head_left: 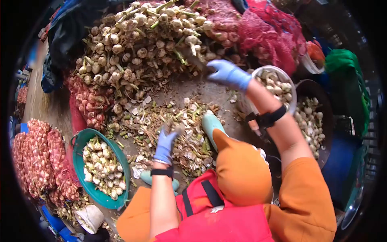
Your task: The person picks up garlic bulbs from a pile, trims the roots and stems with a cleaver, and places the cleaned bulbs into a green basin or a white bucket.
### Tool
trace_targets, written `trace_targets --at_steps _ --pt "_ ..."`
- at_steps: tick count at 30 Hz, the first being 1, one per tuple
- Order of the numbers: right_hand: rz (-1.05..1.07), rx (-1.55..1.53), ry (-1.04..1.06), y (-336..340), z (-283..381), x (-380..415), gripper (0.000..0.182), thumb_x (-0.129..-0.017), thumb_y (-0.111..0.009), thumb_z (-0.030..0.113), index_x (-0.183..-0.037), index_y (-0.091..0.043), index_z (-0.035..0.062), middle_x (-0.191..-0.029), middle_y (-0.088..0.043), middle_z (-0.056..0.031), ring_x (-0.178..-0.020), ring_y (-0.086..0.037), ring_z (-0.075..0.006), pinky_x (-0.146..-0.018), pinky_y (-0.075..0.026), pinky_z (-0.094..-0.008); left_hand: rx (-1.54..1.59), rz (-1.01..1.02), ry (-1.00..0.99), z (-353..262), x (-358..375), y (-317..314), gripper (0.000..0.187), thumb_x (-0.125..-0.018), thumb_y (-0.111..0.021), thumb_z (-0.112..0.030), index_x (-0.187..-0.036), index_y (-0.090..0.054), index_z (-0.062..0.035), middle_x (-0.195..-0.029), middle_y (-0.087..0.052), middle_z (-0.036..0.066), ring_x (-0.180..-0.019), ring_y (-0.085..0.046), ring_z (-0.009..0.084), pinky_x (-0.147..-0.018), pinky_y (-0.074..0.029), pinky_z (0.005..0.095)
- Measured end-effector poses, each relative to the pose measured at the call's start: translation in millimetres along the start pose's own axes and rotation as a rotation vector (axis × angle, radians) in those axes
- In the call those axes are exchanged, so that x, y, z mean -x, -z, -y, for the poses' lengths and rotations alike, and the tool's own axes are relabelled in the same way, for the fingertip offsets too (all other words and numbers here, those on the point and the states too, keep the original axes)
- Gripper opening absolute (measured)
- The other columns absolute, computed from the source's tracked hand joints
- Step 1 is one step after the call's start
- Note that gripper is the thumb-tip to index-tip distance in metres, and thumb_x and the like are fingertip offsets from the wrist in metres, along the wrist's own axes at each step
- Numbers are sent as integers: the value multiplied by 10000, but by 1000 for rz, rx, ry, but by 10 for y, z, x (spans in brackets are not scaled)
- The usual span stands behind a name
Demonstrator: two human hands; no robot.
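My left hand (164,146), in a blue glove, is low over a heap of garlic trimmings (181,141) on the floor. Its fingers are bent around a small brownish thing, too blurred to name. Stretched forward, my right hand (229,74), also gloved, is at the near right edge of a large pile of garlic bulbs (137,52) with stalks. Its fingers are curled around something dark and smeared by motion. Just right of that hand stands a white bucket (294,90) holding garlic bulbs.
A green tub (127,169) of trimmed garlic stands at left, near full net sacks (36,157). Pink net sacks (272,36) lie behind the right hand. A dark basin (328,133) with garlic is at right. A white bucket (90,218) lies tipped at lower left.
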State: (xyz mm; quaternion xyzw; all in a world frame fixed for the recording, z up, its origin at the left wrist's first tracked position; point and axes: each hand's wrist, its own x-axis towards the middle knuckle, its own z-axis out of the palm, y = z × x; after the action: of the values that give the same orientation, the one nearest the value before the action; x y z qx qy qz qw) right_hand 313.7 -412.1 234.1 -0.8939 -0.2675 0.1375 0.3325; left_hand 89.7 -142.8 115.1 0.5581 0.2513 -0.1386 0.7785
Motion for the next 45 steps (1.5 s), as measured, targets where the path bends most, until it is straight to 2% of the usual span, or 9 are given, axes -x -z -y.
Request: trace_targets --at_steps 10,18,21,24,29,32,38,42,45 --pt "-142 641 -174 -1216 -974 -1327 277 -694 -724 281 -947 -726 169 -1189 -623 -101 -1084 -565 -344 -1052 -370 -482 94 -128 196 551 -496 581 482 -945 -601 -119 -1386 -454 5 -1274 -609 124 -1054 -655 251 -888 -558 370" --pt "20 -111 253 -1651 -250 -627 269 -702 -735 214 -872 -635 32 -904 -627 -149 -872 -613 -335 -786 -491 -420 669 -172 95 15 -921 -161 526 -946 -619 -259 -1384 -461 -15 -1226 -623 116 -1022 -649 206 -903 -524 311" --pt "526 -558 120 -1624 -90 -307 299 -779 -754 248 -939 -628 29 -880 -588 -155 -841 -596 -321 -775 -487 -367 331 -111 -51 195 -1063 71 584 -849 -670 10 -1374 -426 -70 -1257 -577 104 -1114 -606 209 -925 -509 302" --pt "286 -400 -45 -1524 -233 -259 253 -809 -717 228 -966 -635 47 -904 -617 -142 -869 -615 -343 -755 -497 -392 308 -244 -64 51 -929 -22 734 -759 -676 134 -1394 -368 -66 -1193 -596 118 -1045 -640 215 -862 -572 328" --pt "156 124 280 -1484 -70 -132 281 -785 -701 270 -995 -614 105 -1142 -600 -81 -932 -648 -299 -756 -542 -416 -423 -59 -264 492 -667 210 922 -744 -839 -228 -1463 -284 -69 -1371 -491 206 -1210 -561 321 -1017 -498 439" --pt "226 88 347 -1497 36 -47 266 -768 -690 219 -987 -589 106 -1061 -584 -96 -912 -649 -300 -703 -540 -427 480 -88 113 -34 -498 -126 951 -776 -815 -309 -1485 -236 -50 -1398 -447 247 -1213 -556 315 -1019 -487 422" --pt "307 111 312 -1503 60 16 303 -732 -708 237 -979 -584 112 -983 -581 -114 -868 -654 -319 -660 -533 -447 -1105 -173 -706 156 -338 -81 755 -835 -756 -187 -1423 -314 -15 -1295 -566 152 -1142 -605 239 -1007 -494 395" --pt "192 102 213 -1729 -139 3 241 -743 -668 212 -965 -626 127 -933 -639 -121 -813 -657 -359 -668 -536 -450 354 -126 -146 -22 -175 -388 579 -799 -745 -36 -1308 -470 -47 -1168 -619 106 -1040 -650 220 -936 -541 365" --pt "165 128 -139 -1908 -526 -91 186 -785 -655 202 -927 -641 82 -794 -667 -101 -713 -672 -280 -639 -533 -392 177 -168 -208 -215 42 -757 642 -714 -825 -58 -1247 -469 -59 -1105 -574 64 -989 -605 162 -869 -537 315"
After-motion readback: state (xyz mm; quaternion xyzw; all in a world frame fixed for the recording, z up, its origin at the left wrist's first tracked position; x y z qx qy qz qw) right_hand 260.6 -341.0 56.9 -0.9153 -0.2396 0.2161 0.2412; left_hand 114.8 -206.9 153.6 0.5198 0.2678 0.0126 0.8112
